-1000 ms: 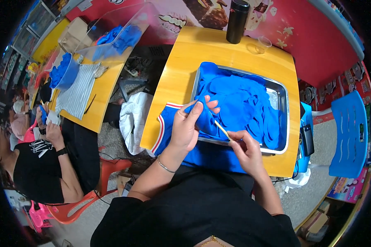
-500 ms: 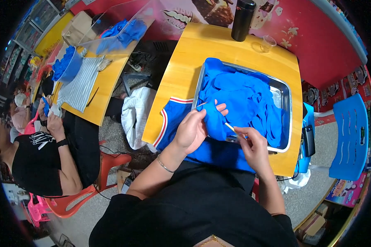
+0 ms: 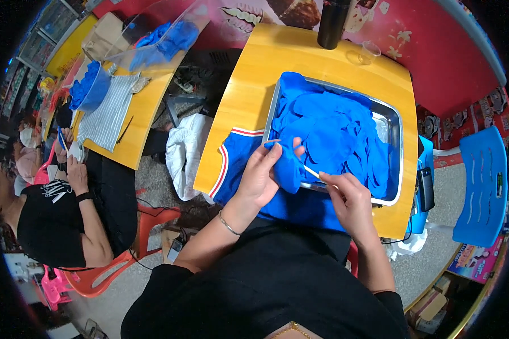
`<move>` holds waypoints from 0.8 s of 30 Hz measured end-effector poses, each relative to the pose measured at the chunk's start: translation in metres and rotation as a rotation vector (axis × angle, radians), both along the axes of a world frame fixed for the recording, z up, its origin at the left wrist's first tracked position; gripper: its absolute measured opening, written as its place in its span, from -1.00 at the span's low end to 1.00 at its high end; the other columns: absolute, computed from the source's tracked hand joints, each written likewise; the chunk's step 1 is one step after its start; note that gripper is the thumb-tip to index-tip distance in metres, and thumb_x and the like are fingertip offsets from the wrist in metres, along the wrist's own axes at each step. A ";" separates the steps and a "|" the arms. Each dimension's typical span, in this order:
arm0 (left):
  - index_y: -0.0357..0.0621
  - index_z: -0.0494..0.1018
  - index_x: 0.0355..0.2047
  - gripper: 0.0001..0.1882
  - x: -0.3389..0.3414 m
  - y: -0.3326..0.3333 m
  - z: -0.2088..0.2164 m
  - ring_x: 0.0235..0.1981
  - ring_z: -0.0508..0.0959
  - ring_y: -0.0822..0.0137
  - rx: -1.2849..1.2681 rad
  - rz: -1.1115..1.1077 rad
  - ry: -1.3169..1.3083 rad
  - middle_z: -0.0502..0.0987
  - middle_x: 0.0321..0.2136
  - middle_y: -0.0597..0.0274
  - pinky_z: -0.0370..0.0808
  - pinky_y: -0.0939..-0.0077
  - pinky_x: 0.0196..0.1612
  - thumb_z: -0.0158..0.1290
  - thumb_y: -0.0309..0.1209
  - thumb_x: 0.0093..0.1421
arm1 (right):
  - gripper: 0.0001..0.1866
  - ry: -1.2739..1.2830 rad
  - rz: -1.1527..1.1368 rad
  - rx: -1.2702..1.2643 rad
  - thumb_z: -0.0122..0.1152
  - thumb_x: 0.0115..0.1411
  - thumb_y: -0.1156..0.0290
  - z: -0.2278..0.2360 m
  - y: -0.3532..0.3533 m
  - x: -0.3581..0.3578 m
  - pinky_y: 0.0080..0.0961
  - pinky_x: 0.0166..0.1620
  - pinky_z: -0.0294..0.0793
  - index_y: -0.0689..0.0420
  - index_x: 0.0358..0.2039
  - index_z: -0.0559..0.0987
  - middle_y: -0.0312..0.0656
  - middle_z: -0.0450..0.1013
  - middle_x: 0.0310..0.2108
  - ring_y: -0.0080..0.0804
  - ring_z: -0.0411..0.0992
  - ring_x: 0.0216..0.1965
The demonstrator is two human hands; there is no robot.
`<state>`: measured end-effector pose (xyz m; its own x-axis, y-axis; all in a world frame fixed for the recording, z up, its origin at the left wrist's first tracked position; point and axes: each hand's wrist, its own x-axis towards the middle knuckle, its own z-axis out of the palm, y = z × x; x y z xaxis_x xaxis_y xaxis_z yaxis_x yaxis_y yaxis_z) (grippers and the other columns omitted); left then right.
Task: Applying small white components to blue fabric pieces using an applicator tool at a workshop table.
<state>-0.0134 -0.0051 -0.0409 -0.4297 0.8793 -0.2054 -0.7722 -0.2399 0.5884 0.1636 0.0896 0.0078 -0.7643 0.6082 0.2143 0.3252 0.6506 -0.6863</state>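
Note:
My left hand (image 3: 259,174) pinches a limp blue piece, like cloth or thin rubber (image 3: 289,171), over the near-left edge of a metal tray (image 3: 401,150). Between the fingers of my right hand (image 3: 350,199) is a thin pale stick (image 3: 312,172), its tip pointing at the held piece; whether they touch I cannot tell. Many flat blue pieces (image 3: 328,127) of the same sort are heaped in the tray. Beneath the tray and my wrists lies a blue garment (image 3: 233,161) with red and white striped trim.
A black bottle (image 3: 332,25) and a clear cup (image 3: 369,52) stand at the table's far end. To the right is a blue chair (image 3: 481,186). At left, a co-worker (image 3: 56,226) handles something blue by another table with a blue basin (image 3: 90,87) and clear bin (image 3: 164,48).
The held blue piece hangs narrower and a little further left, and my left fingers have shifted slightly on it. My right hand still holds the stick nearly in place.

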 end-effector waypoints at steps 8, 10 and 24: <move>-0.22 0.11 0.19 -0.51 0.004 0.002 0.005 0.08 0.40 0.05 0.084 -0.025 -0.023 0.31 0.09 -0.11 0.37 0.23 0.10 -0.21 -0.23 0.34 | -0.76 -0.005 0.025 -0.006 0.18 0.04 0.60 -0.003 0.001 -0.003 -0.39 -0.46 0.43 0.10 -0.24 0.60 -0.11 0.44 -0.49 -0.17 0.45 -0.49; -0.23 0.09 0.20 -0.49 0.002 0.000 0.009 0.08 0.39 0.05 0.075 -0.055 0.044 0.29 0.10 -0.12 0.36 0.24 0.11 -0.23 -0.21 0.35 | -0.76 0.003 0.017 -0.014 0.18 0.04 0.62 -0.004 0.002 -0.003 -0.40 -0.44 0.43 0.12 -0.24 0.59 -0.10 0.45 -0.48 -0.17 0.46 -0.48; -0.25 0.20 0.10 -0.59 0.002 0.002 0.009 0.10 0.37 0.05 0.135 -0.099 -0.011 0.32 0.08 -0.13 0.33 0.13 0.12 -0.26 -0.24 0.36 | -0.76 0.127 0.060 -0.189 0.19 0.02 0.66 -0.018 0.004 -0.007 -0.42 -0.34 0.45 0.21 -0.25 0.58 -0.04 0.50 -0.41 -0.19 0.50 -0.39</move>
<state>-0.0118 -0.0035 -0.0314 -0.3375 0.9373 -0.0868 -0.8025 -0.2383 0.5471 0.1562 0.0939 -0.0104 -0.7747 0.6005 0.1981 0.1927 0.5225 -0.8306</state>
